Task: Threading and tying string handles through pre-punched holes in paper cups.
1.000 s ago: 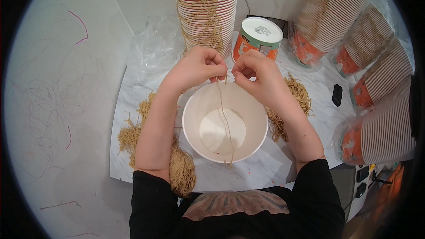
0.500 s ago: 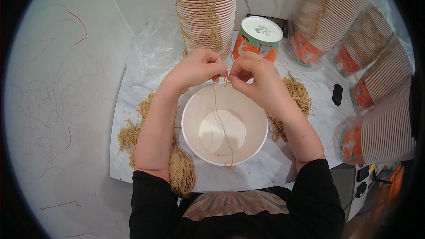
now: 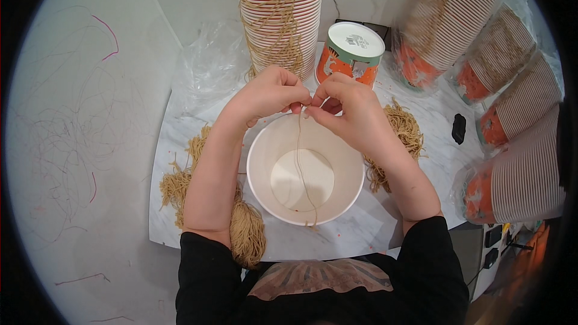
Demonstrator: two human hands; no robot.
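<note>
A large white paper bucket point(image 3: 263, 195) stands mouth-up in front of me. A thin tan cord point(image 3: 299, 156) runs across its opening, from the near rim up to the far rim. Above the far rim, my left hand point(image 3: 274, 91) is closed in a pinch on the cord. My right hand point(image 3: 343, 101) pinches at the same spot, thumb and forefinger meeting the left fingertips. Whether there is a knot between the fingers is hidden. Bundles of tan cord lie beside both forearms: a loose bundle point(image 3: 176, 188) and a thick hank point(image 3: 247, 232) at left, another bundle point(image 3: 404, 129) at right.
A tall stack of buckets point(image 3: 280, 21) draped with cord rises at the back, next to an upturned orange and green bucket point(image 3: 350, 54). Plastic-wrapped bucket stacks point(image 3: 448, 9) line the right side. Clear plastic wrap point(image 3: 211, 60) lies back left; a small black object point(image 3: 459, 129) lies at right.
My right fingertips have moved slightly left, closer to the left ones. The cord's upper part has shifted a little to the right. The bucket stays in place.
</note>
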